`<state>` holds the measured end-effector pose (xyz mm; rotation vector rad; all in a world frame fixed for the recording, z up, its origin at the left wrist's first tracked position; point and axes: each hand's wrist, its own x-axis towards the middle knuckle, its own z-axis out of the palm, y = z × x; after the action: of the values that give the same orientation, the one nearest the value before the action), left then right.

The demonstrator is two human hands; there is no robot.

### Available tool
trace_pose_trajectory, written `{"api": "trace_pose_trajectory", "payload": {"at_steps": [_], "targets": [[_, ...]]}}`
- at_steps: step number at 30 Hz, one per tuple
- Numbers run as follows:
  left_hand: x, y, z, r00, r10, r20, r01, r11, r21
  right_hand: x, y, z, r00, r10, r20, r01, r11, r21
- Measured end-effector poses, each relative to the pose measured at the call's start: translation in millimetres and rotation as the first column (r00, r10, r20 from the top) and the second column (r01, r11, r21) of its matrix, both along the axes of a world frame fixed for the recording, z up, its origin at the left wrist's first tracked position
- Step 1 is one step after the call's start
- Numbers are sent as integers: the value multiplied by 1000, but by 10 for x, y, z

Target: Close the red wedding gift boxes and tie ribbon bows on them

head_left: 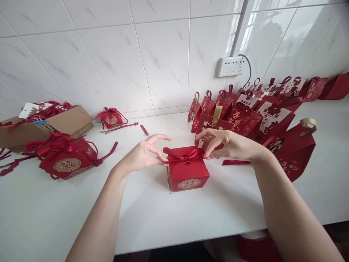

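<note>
A red gift box (188,174) with a gold round emblem stands on the white table, a twisted cord down its left side. Across its top runs a red ribbon (186,158), crossed or knotted at the middle. My left hand (149,152) pinches the ribbon at the box's left top edge, thumb and index finger together, other fingers raised. On the right top edge my right hand (220,143) pinches the ribbon's other side between thumb and fingers.
Many red gift boxes (242,118) crowd the back right. A cardboard box (68,122) of ribbons and a larger red box (68,160) are at left. A small red box (111,118) stands near the wall. A power strip (230,67) hangs above the table (152,218).
</note>
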<state>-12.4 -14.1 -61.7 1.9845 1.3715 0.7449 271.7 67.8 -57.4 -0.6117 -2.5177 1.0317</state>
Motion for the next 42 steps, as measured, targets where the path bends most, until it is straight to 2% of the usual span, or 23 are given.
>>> {"api": "trace_pose_trajectory", "payload": {"at_steps": [4, 7, 8, 10, 12, 13, 15, 18, 21, 23, 24, 26, 27, 28, 29, 30, 31, 33, 36, 38, 42], "targets": [[-25, 17, -10, 1000, -16, -27, 16, 1000, 5, 17, 4, 8, 1000, 7, 7, -7, 1000, -10], [-53, 40, 3, 999, -39, -1, 39, 999, 28, 21, -3, 7, 999, 4, -45, -9, 994, -108], [-55, 38, 18, 999, -4, 44, 3, 999, 36, 11, -6, -1, 997, -33, -75, 20, 987, -158], [-27, 3, 64, 984, 155, 91, -156, 988, 5, -38, -7, -31, 981, -157, -116, 126, 963, -237], [46, -76, 122, 954, 298, -41, -300, 948, -106, -116, -7, -74, 963, -247, -110, 213, 943, -255], [94, -125, 146, 942, 303, -147, -326, 930, -172, -157, -6, -94, 965, -246, -87, 217, 943, -253], [193, -211, 172, 933, 211, -292, -297, 909, -293, -224, -10, -120, 983, -177, -41, 160, 951, -264], [283, -240, 136, 946, 140, -293, -244, 901, -359, -248, -32, -102, 993, -117, -2, 110, 937, -332], [278, -141, 46, 941, 233, -245, -296, 918, -265, -197, -68, -39, 994, -84, 75, 110, 859, -501], [235, -60, -3, 903, 383, -193, -404, 911, -83, -164, -85, -5, 993, -4, 117, 73, 803, -591], [206, -29, -14, 874, 463, -146, -466, 884, 14, -157, -89, 2, 992, -6, 128, 81, 802, -591], [133, -3, -4, 835, 548, -38, -543, 834, 99, -168, -89, -10, 983, -132, 126, 177, 851, -495], [94, -9, 16, 846, 533, -9, -532, 845, 58, -185, -87, -29, 975, -196, 107, 223, 874, -432], [57, -26, 43, 882, 472, -6, -472, 881, -38, -208, -87, -53, 971, -223, 89, 240, 892, -382], [27, -50, 74, 929, 369, -20, -367, 916, -162, -234, -90, -82, 977, -197, 82, 214, 909, -357], [7, -76, 104, 969, 242, -44, -245, 927, -286, -262, -99, -111, 989, -121, 83, 142, 923, -358], [2, -101, 131, 990, 117, -74, -136, 913, -385, -291, -114, -139, 996, -15, 88, 47, 927, -372], [35, -134, 163, 989, -52, -139, -21, 878, -477, -344, -168, -180, 979, 164, 121, -106, 915, -390], [136, -133, 164, 973, -121, -198, 1, 857, -516, -396, -293, -185, 952, 250, 178, -174, 916, -360], [184, -120, 152, 974, -128, -190, 6, 844, -537, -413, -388, -155, 947, 247, 204, -168, 926, -337], [178, -115, 147, 978, -112, -174, 9, 863, -505, -435, -531, -100, 946, 213, 243, -140, 948, -286]]}}
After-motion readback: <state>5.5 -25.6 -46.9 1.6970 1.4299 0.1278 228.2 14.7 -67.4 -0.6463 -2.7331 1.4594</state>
